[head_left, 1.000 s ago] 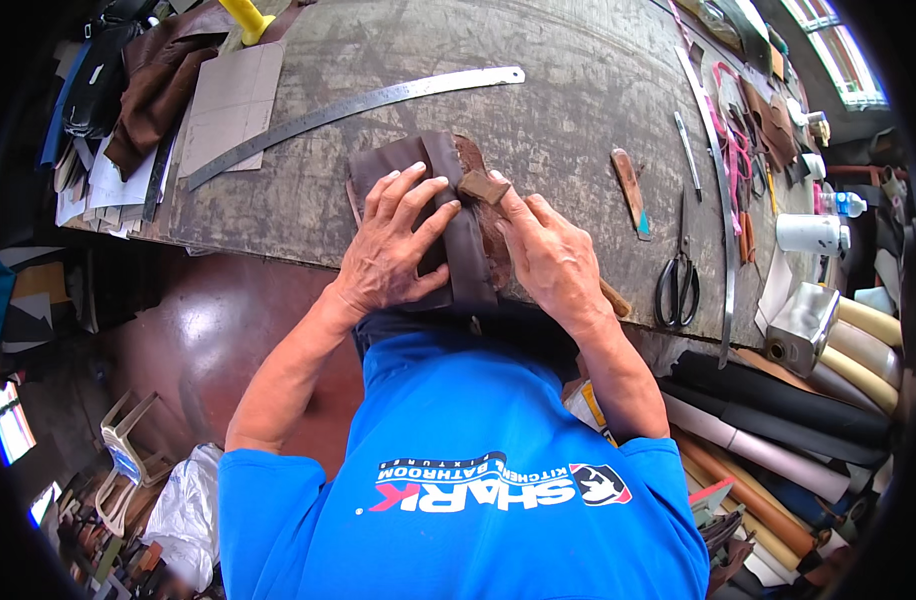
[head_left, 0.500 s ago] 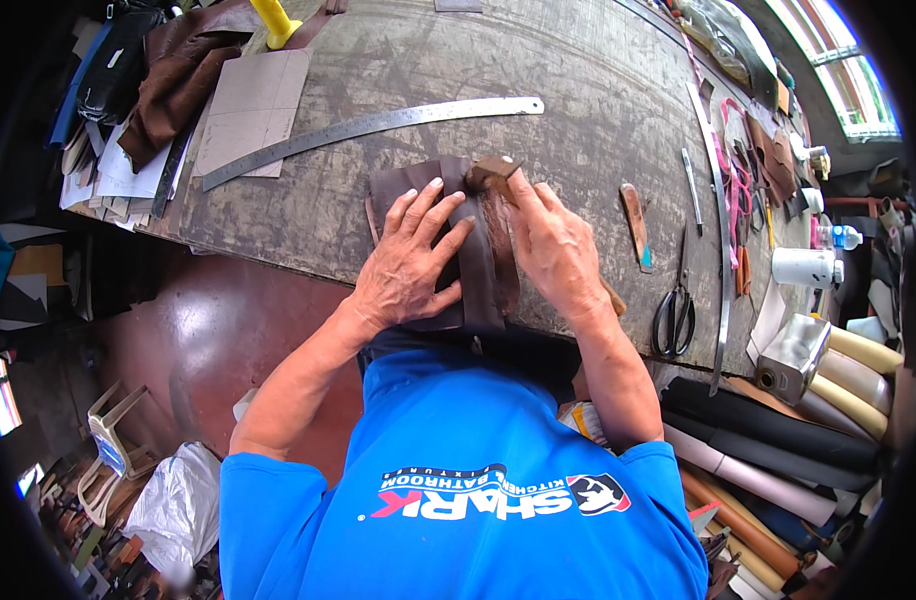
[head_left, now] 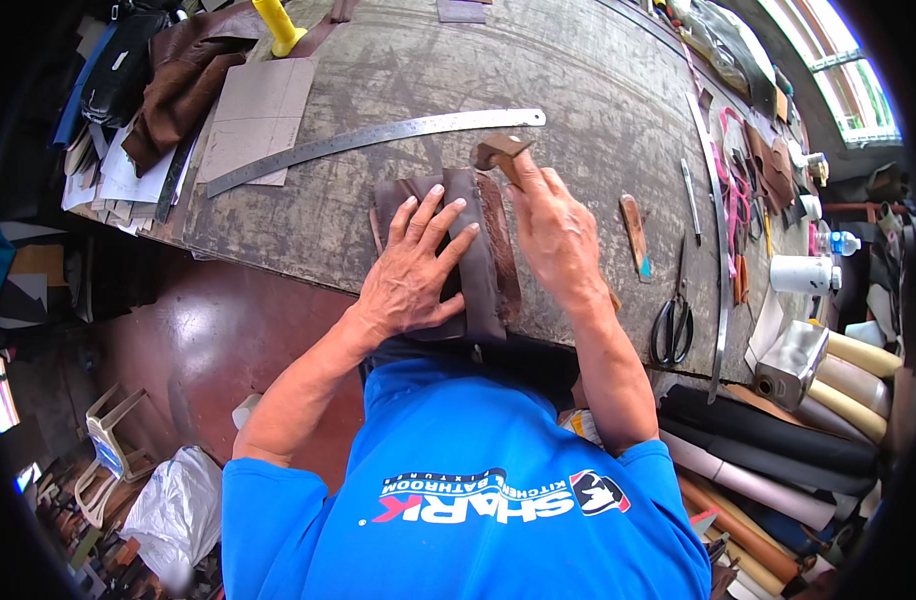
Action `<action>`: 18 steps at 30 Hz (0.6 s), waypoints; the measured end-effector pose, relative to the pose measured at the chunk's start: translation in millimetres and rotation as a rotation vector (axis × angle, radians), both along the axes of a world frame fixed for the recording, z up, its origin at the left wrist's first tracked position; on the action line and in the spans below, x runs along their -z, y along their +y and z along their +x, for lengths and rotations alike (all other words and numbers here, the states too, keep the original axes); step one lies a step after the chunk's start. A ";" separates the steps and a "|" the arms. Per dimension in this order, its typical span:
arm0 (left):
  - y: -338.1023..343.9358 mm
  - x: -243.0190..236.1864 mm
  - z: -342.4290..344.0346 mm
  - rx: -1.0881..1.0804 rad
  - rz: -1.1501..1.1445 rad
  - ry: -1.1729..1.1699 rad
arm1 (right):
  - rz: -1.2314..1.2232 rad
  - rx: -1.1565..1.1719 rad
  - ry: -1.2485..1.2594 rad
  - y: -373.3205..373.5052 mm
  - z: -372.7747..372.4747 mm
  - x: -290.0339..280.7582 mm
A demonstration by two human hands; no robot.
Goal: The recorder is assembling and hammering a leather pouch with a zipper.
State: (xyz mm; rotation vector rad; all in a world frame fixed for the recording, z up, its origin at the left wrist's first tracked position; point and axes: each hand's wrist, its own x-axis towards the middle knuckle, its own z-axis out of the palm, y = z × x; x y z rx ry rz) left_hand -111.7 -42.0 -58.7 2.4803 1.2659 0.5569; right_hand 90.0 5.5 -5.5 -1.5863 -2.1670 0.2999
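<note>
My left hand (head_left: pixel 413 265) lies flat with fingers spread on a folded piece of dark brown leather (head_left: pixel 481 265) at the table's near edge. Along the right side of the leather runs a rougher reddish-brown strip (head_left: pixel 502 240). My right hand (head_left: pixel 558 235) is wrapped round the handle of a hammer (head_left: pixel 501 152). The hammer's brown head hangs just beyond the leather's upper right corner, apart from it. Most of the handle is hidden under my palm; its end shows below the wrist.
A steel ruler (head_left: pixel 378 138) lies beyond the leather, partly over a marked card sheet (head_left: pixel 260 110). To the right are a wooden-handled knife (head_left: pixel 634 235), black-handled scissors (head_left: pixel 672 325) and a pen (head_left: pixel 691 190). Papers and leather pile up at far left; rolls (head_left: pixel 768 440) stack at lower right.
My right hand has raised the hammer, its head moving off the leather's upper edge, up and slightly right in view. My left hand stays flat on the leather.
</note>
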 end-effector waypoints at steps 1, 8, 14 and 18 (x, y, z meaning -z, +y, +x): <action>-1.2 -0.8 0.9 0.008 -0.001 0.000 | -0.001 0.008 0.000 0.4 -1.2 3.9; -1.4 -1.2 0.9 0.006 0.032 0.053 | 0.014 0.029 0.021 -2.7 9.6 4.2; 0.8 1.9 0.4 0.012 0.069 0.053 | -0.080 -0.037 0.007 -69.5 24.9 -12.4; 1.0 4.1 0.3 0.027 0.114 0.039 | -0.115 -0.058 0.027 -110.1 34.6 -11.7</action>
